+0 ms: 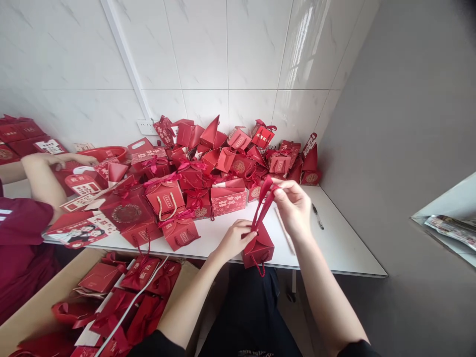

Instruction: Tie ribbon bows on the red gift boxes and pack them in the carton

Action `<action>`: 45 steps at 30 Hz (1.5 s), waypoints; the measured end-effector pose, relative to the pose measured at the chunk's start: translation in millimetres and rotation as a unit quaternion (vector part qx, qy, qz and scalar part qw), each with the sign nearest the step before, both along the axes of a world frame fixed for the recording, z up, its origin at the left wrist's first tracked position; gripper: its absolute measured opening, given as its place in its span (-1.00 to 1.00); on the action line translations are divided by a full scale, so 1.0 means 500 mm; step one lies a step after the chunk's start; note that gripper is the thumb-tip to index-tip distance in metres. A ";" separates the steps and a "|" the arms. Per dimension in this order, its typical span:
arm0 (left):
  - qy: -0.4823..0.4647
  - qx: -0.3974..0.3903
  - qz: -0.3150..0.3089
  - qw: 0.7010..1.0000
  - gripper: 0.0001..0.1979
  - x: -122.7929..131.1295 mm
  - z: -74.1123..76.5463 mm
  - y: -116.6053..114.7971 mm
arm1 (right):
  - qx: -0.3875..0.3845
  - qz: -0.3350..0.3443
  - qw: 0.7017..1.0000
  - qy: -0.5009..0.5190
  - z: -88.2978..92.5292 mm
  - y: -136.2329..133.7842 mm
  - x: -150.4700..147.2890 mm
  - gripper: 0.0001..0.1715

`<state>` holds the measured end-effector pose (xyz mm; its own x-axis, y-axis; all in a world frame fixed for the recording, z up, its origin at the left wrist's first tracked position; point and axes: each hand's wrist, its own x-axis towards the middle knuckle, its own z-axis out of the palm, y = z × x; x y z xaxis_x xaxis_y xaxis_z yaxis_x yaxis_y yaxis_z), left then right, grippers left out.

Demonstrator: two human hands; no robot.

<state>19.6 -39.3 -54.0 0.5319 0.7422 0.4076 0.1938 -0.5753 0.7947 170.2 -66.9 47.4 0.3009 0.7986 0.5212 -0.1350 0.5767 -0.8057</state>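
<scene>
A small red gift box with a twisted red cord handle sits at the front edge of the white table. From its top rises a red ribbon. My left hand pinches the ribbon low down, where it meets the top of the box. Above and to the right, my right hand holds the ribbon's upper part between thumb and fingers, pulled up taut. The exact crossing of the ribbon under my left fingertips is hidden.
Several red gift boxes are heaped along the wall. A black pen lies to the right. At lower left stands a cardboard carton full of red boxes. A co-worker's hands handle boxes at far left.
</scene>
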 end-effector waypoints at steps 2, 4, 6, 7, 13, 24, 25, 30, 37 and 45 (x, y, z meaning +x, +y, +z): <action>-0.033 -0.036 0.004 0.999 -0.80 -0.002 0.003 -0.001 | -0.012 -0.002 1.000 -0.013 -0.012 -0.023 0.049 -0.68; -0.066 -0.075 0.016 0.995 -0.80 -0.007 0.008 -0.002 | -0.051 0.018 0.998 -0.025 -0.031 -0.049 0.108 -0.63; -0.102 -0.107 0.033 0.988 -0.81 -0.016 0.011 0.001 | -0.131 0.040 0.989 -0.063 -0.051 -0.072 0.163 -0.61; -0.125 -0.115 0.050 0.984 -0.81 -0.023 0.011 0.006 | -0.188 0.035 0.976 -0.105 -0.060 -0.082 0.184 -0.55; -0.427 -0.079 0.268 0.860 -0.83 -0.101 -0.006 0.034 | -0.210 -0.084 0.867 -0.444 -0.089 -0.090 0.161 -0.70; 0.166 0.139 0.111 0.970 -0.94 -0.019 0.039 -0.049 | -0.116 -0.028 0.710 -0.694 -0.133 -0.031 0.021 -0.84; 0.187 0.125 0.096 0.970 -0.96 -0.011 0.035 -0.042 | -0.121 -0.038 0.697 -0.706 -0.135 -0.031 0.018 -0.84; 0.233 0.098 0.071 0.965 -0.96 -0.001 0.029 -0.023 | -0.104 -0.059 0.698 -0.706 -0.153 -0.033 0.012 -0.85; 0.223 0.070 0.066 0.970 -0.94 0.002 0.030 -0.027 | -0.067 -0.071 0.781 -0.616 -0.186 -0.038 0.019 -0.84; 0.205 0.063 0.060 0.975 -0.94 0.007 0.024 -0.026 | -0.094 -0.042 0.830 -0.549 -0.185 -0.043 0.027 -0.85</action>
